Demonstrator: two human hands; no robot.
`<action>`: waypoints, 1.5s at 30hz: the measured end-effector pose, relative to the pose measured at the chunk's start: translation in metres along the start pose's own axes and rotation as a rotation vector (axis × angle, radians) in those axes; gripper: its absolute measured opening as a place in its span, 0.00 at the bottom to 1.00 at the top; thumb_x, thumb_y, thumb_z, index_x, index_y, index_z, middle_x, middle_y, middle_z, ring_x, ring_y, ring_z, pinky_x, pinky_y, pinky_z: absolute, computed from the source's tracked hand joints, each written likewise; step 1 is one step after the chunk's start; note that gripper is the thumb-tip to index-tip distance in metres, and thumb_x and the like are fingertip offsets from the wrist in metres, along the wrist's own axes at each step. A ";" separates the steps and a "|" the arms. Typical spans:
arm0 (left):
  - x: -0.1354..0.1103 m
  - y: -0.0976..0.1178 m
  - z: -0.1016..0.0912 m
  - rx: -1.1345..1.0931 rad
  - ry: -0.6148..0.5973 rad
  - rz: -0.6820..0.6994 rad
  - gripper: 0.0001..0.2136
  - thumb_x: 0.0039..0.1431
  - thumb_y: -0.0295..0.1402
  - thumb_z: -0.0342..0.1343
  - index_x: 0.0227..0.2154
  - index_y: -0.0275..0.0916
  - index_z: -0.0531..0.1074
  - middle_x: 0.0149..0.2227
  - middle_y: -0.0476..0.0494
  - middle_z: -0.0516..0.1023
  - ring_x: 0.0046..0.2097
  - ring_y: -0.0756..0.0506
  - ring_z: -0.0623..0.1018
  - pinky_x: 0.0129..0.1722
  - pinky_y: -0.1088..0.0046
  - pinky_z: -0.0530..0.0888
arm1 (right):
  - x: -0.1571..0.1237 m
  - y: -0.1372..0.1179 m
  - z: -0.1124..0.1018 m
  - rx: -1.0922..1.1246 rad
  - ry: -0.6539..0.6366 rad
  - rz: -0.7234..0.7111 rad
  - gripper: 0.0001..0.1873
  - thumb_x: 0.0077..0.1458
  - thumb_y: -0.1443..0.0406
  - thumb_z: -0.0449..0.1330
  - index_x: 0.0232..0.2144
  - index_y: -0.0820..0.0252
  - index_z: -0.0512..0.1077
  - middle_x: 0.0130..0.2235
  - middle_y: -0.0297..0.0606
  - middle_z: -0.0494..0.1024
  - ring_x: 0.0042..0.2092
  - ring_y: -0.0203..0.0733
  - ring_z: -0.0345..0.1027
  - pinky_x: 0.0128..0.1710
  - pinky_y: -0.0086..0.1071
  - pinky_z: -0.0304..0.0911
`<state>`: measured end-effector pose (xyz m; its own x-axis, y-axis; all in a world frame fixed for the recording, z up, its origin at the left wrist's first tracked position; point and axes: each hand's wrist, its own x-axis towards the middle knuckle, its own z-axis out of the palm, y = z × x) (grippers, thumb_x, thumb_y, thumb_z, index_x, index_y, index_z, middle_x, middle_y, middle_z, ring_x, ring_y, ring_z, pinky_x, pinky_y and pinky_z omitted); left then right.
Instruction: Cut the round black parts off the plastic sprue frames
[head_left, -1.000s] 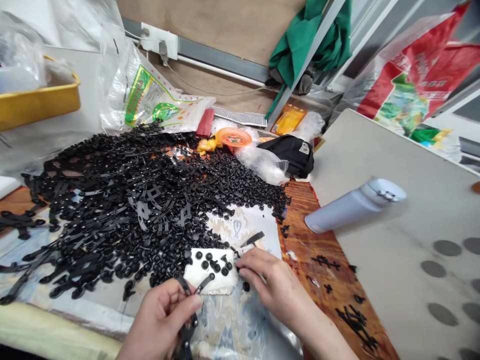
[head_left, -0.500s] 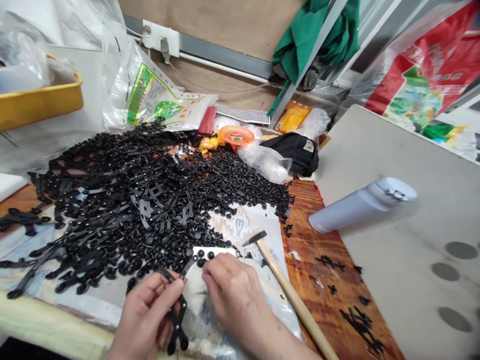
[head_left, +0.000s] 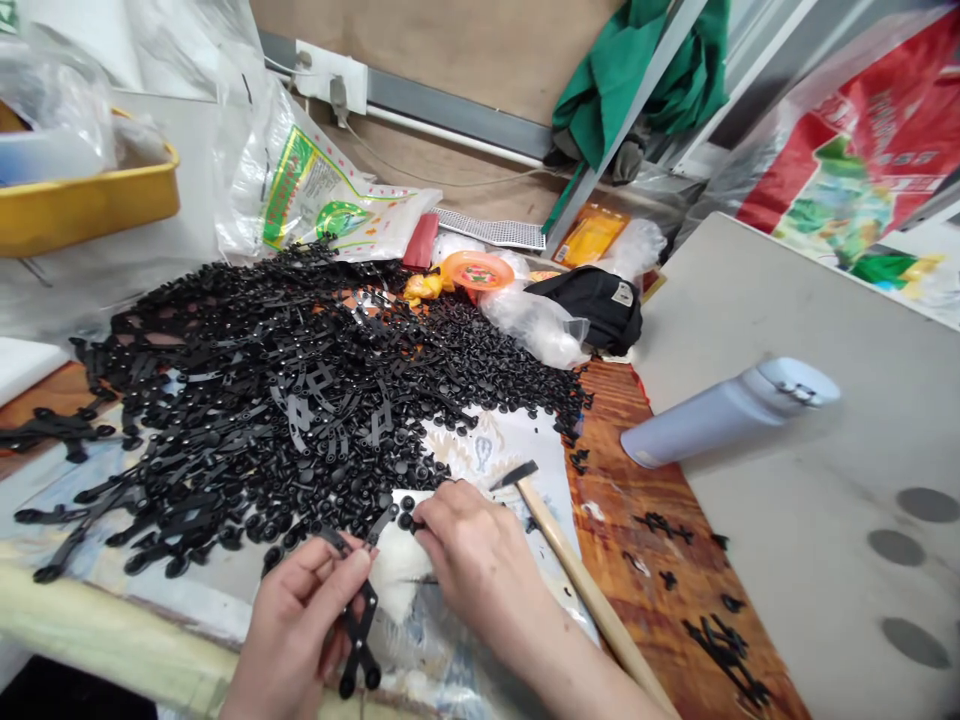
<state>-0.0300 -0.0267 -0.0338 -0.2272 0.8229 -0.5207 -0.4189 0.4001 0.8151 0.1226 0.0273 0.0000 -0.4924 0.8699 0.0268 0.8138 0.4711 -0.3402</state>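
My left hand [head_left: 300, 620] pinches a black linked plastic strip piece [head_left: 358, 625] between thumb and fingers at the bottom middle. My right hand [head_left: 472, 560] lies palm down over a white foam pad [head_left: 394, 575], its fingertips on small black round studs [head_left: 406, 512] at the pad's far edge. Whether it grips one I cannot tell. A big heap of black strips and studs [head_left: 300, 390] spreads beyond both hands.
A small hammer with a wooden handle [head_left: 577, 575] lies right of my right hand. A pale bottle [head_left: 720, 415] lies on a grey board [head_left: 810, 500]. A yellow tub [head_left: 82, 205], printed bags [head_left: 315, 195] and a black pouch [head_left: 592, 305] stand behind the heap.
My right hand moved left onto the foam pad and uncovered the hammer handle. My left hand shifted left with the strip piece. The view drifted a little.
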 end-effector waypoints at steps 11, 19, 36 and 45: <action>0.003 -0.004 -0.006 0.081 -0.120 0.008 0.15 0.46 0.44 0.65 0.25 0.36 0.72 0.15 0.57 0.63 0.14 0.57 0.56 0.11 0.84 0.51 | -0.024 0.039 -0.019 0.063 0.186 0.265 0.05 0.61 0.65 0.55 0.36 0.55 0.71 0.37 0.36 0.74 0.37 0.42 0.69 0.37 0.33 0.61; -0.009 0.003 0.003 0.010 -0.078 -0.125 0.14 0.41 0.40 0.69 0.22 0.36 0.72 0.19 0.54 0.67 0.18 0.57 0.60 0.16 0.86 0.57 | -0.063 0.081 0.006 -0.275 0.071 0.589 0.05 0.57 0.70 0.56 0.37 0.64 0.68 0.38 0.48 0.72 0.43 0.54 0.66 0.44 0.42 0.61; -0.011 -0.003 0.010 -0.138 0.099 -0.163 0.18 0.26 0.33 0.75 0.23 0.34 0.74 0.19 0.54 0.71 0.17 0.59 0.63 0.15 0.88 0.64 | -0.076 0.080 -0.001 0.151 0.253 0.596 0.17 0.62 0.60 0.39 0.47 0.57 0.62 0.32 0.41 0.77 0.34 0.51 0.73 0.32 0.38 0.61; -0.014 -0.006 0.016 -0.084 0.084 -0.102 0.18 0.29 0.35 0.75 0.24 0.33 0.75 0.19 0.54 0.71 0.18 0.59 0.63 0.15 0.89 0.63 | -0.076 0.079 0.002 0.166 0.298 0.532 0.19 0.63 0.59 0.41 0.47 0.56 0.66 0.35 0.41 0.78 0.35 0.51 0.74 0.32 0.36 0.61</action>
<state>-0.0100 -0.0341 -0.0278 -0.2504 0.7417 -0.6223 -0.5147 0.4424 0.7344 0.2241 -0.0020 -0.0308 0.0928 0.9935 0.0662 0.8530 -0.0451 -0.5199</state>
